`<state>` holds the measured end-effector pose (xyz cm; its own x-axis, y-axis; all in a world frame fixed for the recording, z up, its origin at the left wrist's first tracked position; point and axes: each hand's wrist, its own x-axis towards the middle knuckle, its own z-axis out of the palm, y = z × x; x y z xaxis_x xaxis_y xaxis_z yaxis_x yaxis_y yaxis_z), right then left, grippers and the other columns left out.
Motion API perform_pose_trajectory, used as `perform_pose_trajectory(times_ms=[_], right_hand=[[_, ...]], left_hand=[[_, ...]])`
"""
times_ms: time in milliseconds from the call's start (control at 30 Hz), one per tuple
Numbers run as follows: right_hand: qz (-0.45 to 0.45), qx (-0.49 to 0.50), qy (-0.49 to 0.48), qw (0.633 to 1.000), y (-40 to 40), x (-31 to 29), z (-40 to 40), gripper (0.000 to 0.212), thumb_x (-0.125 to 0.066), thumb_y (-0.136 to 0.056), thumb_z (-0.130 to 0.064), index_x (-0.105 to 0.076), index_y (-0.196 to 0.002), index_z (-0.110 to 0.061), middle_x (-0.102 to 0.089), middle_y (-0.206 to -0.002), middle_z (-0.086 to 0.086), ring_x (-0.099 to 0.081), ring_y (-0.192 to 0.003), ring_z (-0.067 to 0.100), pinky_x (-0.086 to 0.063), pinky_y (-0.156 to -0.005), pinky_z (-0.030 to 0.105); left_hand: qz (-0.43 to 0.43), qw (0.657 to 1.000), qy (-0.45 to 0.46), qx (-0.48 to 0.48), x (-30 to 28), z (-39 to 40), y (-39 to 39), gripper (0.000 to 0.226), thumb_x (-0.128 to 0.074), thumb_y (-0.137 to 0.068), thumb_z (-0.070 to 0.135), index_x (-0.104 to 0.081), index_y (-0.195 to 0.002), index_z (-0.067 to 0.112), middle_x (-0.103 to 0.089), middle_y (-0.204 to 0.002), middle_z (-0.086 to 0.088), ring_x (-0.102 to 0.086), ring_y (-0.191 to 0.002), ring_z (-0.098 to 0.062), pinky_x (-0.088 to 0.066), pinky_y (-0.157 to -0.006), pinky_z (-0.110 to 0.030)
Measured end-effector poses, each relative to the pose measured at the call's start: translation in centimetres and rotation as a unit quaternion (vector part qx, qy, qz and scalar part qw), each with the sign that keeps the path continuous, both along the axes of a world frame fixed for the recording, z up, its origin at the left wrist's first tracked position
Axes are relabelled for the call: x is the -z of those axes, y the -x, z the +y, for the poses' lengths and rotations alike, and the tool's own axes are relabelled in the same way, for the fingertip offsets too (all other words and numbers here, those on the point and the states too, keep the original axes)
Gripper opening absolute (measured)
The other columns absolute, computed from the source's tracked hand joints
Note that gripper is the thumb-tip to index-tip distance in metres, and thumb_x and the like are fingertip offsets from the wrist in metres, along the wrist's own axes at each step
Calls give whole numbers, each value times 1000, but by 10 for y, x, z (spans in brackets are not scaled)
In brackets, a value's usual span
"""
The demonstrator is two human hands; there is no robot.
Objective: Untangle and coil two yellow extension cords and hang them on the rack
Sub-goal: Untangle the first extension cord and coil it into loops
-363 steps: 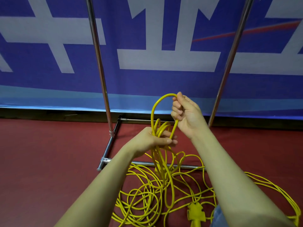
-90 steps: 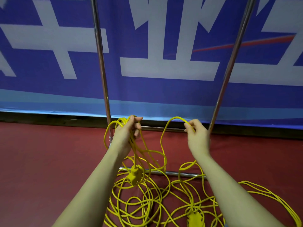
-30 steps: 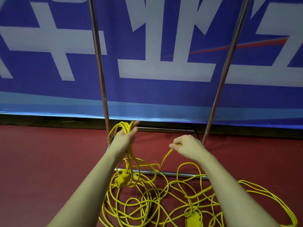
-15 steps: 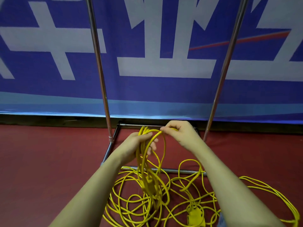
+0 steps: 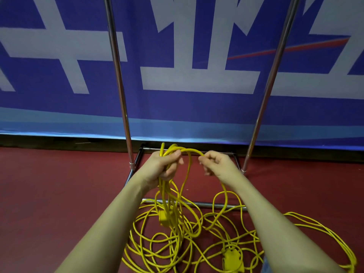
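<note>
Head view
Left hand (image 5: 164,167): raised in front of the rack, grip clamped on a bundle of yellow loops; thumb lies over the top of them, fingers curled underneath.
Coil (image 5: 171,191): several loops gathered in the left hand, hanging down from it toward the floor; a yellow socket block (image 5: 165,217) dangles among the hanging strands, somewhat blurred.
Right hand (image 5: 216,164): just beside the left, fingers curled, grip pinched on one strand that arches over from the left hand's bundle and drops away below the wrist.
Cords (image 5: 216,239): the rest lies loose and tangled on the floor below both forearms, loops crossing each other and spreading off to the right; a second yellow block (image 5: 232,260) sits in the heap near the right forearm.
Rack (image 5: 120,79): two shiny metal uprights rising out of frame, joined by a low base frame on the floor; some cord lies over its near bar.
Floor (image 5: 49,194): dark red.
Banner (image 5: 187,107): blue with big pale shapes, behind the rack.
</note>
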<state>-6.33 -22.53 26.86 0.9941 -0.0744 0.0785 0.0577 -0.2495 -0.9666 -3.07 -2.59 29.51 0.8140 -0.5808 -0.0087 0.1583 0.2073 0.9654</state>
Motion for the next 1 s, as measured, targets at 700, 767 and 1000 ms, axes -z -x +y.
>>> perform_pose_trajectory(times_ms=[700, 767, 1000], right_hand=[[-31, 85, -104, 990, -9, -19, 14, 11, -61, -91, -12, -57, -80, -12, -38, -47, -11, -26, -36, 1, -22, -36, 15], [-48, 88, -100, 990, -10, -22, 11, 11, -62, -91, -11, -57, -81, -11, -38, -42, -15, -25, -34, 1, -22, -35, 14], [0, 56, 11, 998, -6, 9, -5, 14, -63, -90, -11, -59, -77, -14, -45, -50, -5, -41, -39, 4, -39, -46, 21]], left_hand=[[1, 997, -77, 25, -1, 13, -2, 32, -53, -83, 35, -56, -71, 6, -33, -38, 2, -21, -28, -5, -16, -37, -15], [-2, 997, -69, 42, -2, 11, -1, 31, -53, -83, 33, -58, -68, 6, -32, -36, 2, -21, -27, -5, -19, -36, -13], [44, 991, 110, -57, -9, 2, -8, 34, -48, -88, 27, -61, -61, 10, -30, -33, 5, -20, -23, -1, -13, -33, -13]])
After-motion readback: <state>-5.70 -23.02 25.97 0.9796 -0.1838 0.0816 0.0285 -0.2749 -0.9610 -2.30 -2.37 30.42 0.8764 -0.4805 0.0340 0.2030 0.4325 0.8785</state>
